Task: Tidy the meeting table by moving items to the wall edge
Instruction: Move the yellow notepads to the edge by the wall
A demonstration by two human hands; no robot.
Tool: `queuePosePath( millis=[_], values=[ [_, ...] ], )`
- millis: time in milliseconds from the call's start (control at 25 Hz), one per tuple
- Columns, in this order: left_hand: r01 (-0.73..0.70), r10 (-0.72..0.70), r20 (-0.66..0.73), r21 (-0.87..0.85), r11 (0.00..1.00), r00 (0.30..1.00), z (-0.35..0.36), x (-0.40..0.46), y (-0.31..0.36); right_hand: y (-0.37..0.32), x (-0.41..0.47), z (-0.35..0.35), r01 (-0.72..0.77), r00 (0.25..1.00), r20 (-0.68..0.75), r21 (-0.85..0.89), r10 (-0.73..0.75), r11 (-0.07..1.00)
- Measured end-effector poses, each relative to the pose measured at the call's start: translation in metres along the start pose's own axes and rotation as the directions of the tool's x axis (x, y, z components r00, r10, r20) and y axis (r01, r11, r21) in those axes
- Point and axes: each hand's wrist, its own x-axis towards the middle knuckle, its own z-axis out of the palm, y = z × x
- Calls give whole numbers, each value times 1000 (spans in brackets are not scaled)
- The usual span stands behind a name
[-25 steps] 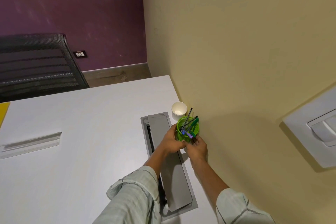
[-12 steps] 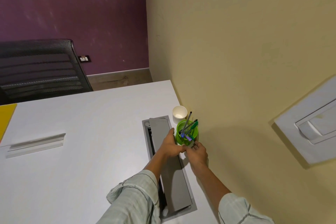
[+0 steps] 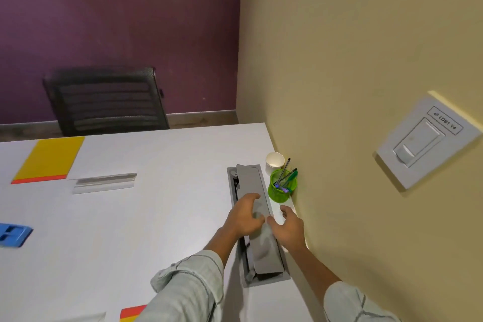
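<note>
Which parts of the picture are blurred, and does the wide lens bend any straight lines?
Head view: both the left hand and the right hand show motion blur, and the chair looks soft; the green pen holder and the switch plate are sharper. The wall-table edge curves, a wide-angle distortion.

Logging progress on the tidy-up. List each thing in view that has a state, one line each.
Green pen holder: upright by the wall, pens inside.
Paper cup: upright, looks empty.
Cable box lid: raised, tilted.
Left hand: open, empty.
Right hand: open, empty.
Yellow folder: flat, away from wall.
</note>
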Motion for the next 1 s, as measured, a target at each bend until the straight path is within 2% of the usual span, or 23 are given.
queuePosePath(
  millis=[240, 480, 640, 840, 1000],
  values=[
    [38, -33, -23, 203, 978, 999, -27, -99, -41, -15, -71, 11, 199, 971, 169, -185, -168, 962],
    [194, -176, -98, 223, 955, 979, -35, -201, -84, -25, -145, 56, 293, 919, 315, -148, -236, 945],
    [353, -325, -152, 218, 910, 933, -33, -257, -100, -18, -180, 85, 379, 851, 444, -149, -280, 913],
    [447, -473, -52, 436, 782, 879, -24, -318, -120, 0, -218, 112, 502, 747, 581, -173, -324, 847],
    [535, -591, -20, 451, 715, 806, -19, -346, -136, 18, -246, 120, 504, 706, 643, -160, -297, 849]
  ],
)
